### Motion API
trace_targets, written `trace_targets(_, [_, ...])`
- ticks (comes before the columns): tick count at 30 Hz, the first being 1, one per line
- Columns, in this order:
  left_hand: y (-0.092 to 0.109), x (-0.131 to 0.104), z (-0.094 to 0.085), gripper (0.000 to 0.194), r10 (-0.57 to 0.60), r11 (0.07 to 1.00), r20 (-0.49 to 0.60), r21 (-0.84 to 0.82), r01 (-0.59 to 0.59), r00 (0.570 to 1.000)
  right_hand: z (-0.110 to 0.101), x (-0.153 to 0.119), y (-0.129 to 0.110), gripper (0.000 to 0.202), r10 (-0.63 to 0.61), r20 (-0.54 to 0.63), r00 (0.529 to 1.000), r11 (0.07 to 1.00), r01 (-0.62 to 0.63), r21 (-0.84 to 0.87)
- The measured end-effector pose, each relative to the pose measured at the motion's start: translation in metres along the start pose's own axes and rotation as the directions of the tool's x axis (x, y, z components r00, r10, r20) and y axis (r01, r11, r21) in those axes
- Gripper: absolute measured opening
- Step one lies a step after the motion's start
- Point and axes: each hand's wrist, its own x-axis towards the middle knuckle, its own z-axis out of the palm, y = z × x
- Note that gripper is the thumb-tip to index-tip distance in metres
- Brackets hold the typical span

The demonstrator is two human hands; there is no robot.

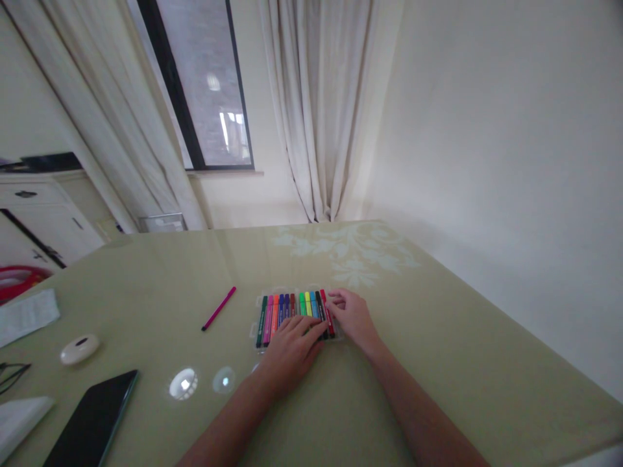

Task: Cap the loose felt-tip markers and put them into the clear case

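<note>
A clear plastic case [254, 329] lies on the table, with a row of colourful markers in it. Dark green [262, 318], pink and orange markers are at its left end. My left hand [296, 340] lies across the lower part of the row, fingers stretched out and palm down, hiding some of the markers. Its index finger reaches the lower half of a red marker [324, 297] at the right end. My right hand [353, 314] is at the case's right side, fingers slightly bent and apart, their tips against the red marker. A magenta marker [219, 309] lies loose to the left.
A dark tablet [92, 421], a white rounded object [80, 350], a white paper [29, 318] and black cables [12, 376] lie on the left of the table [389, 311]. A wall [511, 162] borders the right side. Curtains [316, 117] and a window stand behind.
</note>
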Motion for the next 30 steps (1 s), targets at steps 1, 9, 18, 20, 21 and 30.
trace_targets(1, [0.001,0.0,0.0,0.042,0.006,1.0,0.011,0.02,-0.006,1.0,0.0,-0.001,-0.002,0.02,-0.01,0.005,1.0,1.0,0.01,-0.019])
trace_targets(9, [0.002,0.0,0.003,0.047,0.02,0.996,0.033,0.083,-0.022,0.999,0.001,-0.004,-0.007,0.011,-0.164,0.008,0.986,0.931,0.158,-0.33])
trace_targets(18, [0.006,0.001,0.004,0.04,0.013,0.996,0.031,0.087,-0.016,0.999,0.002,-0.004,0.0,0.014,-0.193,0.015,0.981,0.927,0.187,-0.325])
trace_targets(20, [0.0,0.0,0.003,0.039,0.025,0.998,-0.015,0.053,-0.024,1.0,0.001,-0.003,-0.001,0.013,-0.199,0.0,0.98,0.939,0.191,-0.286])
trace_targets(21, [-0.006,0.0,0.0,0.037,0.004,0.999,-0.057,0.038,-0.002,0.998,0.0,-0.003,-0.002,0.013,-0.192,-0.019,0.981,0.948,0.18,-0.263])
trace_targets(30, [-0.1,-0.038,-0.059,0.043,-0.749,0.465,-0.347,0.332,0.821,0.565,-0.007,0.002,-0.006,0.024,-0.09,-0.173,0.981,0.994,0.077,-0.081])
